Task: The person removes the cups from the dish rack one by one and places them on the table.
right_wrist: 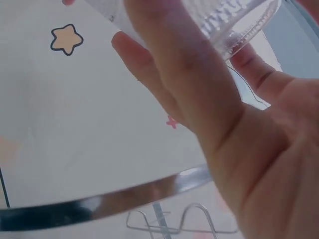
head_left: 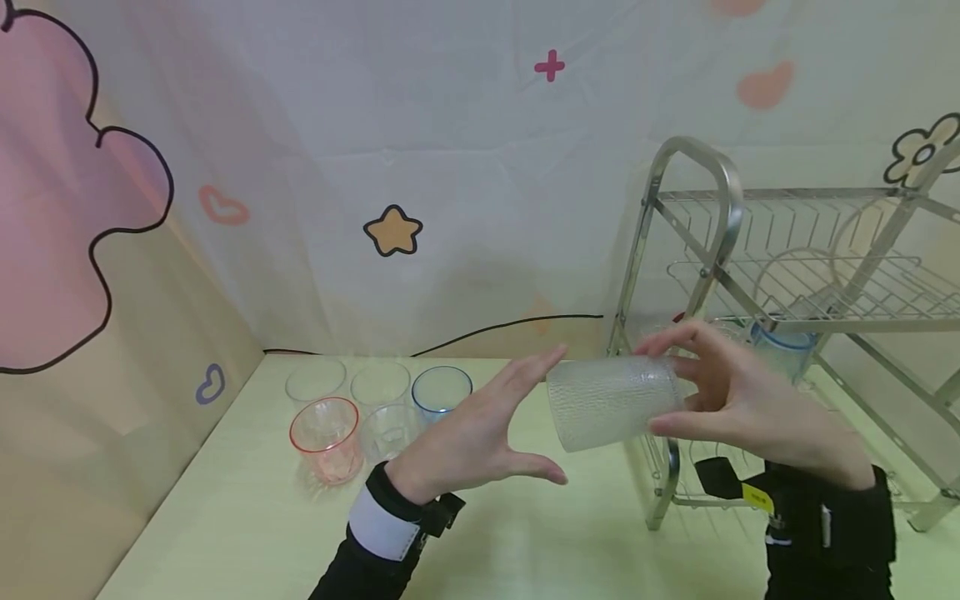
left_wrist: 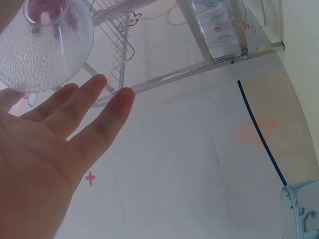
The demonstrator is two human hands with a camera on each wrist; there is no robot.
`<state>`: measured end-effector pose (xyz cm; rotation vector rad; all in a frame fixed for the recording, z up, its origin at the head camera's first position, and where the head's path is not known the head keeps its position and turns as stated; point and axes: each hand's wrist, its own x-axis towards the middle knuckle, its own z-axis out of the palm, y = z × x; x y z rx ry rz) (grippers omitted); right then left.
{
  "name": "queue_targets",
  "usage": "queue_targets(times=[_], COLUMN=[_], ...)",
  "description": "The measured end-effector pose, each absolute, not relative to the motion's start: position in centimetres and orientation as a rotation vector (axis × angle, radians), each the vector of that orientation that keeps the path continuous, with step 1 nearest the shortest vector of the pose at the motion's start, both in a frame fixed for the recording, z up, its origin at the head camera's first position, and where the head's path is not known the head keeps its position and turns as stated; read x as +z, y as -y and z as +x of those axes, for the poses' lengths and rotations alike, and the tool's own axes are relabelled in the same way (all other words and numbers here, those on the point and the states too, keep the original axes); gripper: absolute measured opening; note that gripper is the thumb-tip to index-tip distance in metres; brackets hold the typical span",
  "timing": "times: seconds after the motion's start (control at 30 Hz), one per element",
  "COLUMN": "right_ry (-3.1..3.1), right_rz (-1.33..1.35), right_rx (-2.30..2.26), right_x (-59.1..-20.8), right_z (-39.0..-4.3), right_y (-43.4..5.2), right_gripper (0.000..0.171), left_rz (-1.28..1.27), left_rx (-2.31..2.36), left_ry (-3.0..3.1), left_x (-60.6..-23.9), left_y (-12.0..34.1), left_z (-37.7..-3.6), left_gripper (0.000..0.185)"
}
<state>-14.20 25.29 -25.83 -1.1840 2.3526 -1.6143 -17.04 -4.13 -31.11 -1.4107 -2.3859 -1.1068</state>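
My right hand (head_left: 738, 383) grips a clear textured drinking glass (head_left: 615, 404) near one end, thumb below and fingers above. The glass lies on its side in the air, a little tilted, over the table. To its left, my left hand (head_left: 487, 429) is spread wide, fingers and thumb straight and apart around the other end. In the left wrist view the pebbled glass (left_wrist: 50, 55) is just above the left fingers (left_wrist: 107, 122). In the right wrist view, the right hand's fingers (right_wrist: 189, 64) lie along the ribbed glass wall.
On the table's left stand several glasses, among them a red-rimmed glass (head_left: 326, 437) and a blue-rimmed glass (head_left: 442, 390). A two-tier metal dish rack (head_left: 693, 283) stands at the right, close behind my right hand. On its lower tier is a blue glass (head_left: 783, 350). A printed curtain (head_left: 465, 183) hangs behind.
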Motion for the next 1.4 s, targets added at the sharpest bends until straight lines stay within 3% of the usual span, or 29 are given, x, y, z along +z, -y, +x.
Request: queue_targets(times=[0.3,0.77,1.13,1.4], right_ry=[-2.412,-2.368,-2.520,-2.943], right_rz=[-1.074,-1.072,-1.051,-0.710], right_rx=[-1.605,-1.504,-1.310,-0.996], right_x=[-26.2,-26.7,-26.7,-27.2], right_z=[-14.6,-15.2,-14.2,-14.7], right_y=[-23.9,-23.5,-29.8,-32.9], right_gripper=[0.059,0.061,0.061,0.056], left_rz=[-1.441,-1.373,-1.350,-1.347], left_rx=[-1.130,-1.094,-1.086,-1.109], left_ry=[2.271,2.345,2.387,2.422], left_x=[-31.5,-31.4,-31.0,-31.2], left_y=[3.8,5.0,7.1,8.1], left_z=[-17.4,-17.6,-17.9,-18.0], left_gripper=[0.121,0.088,0.081,0.077])
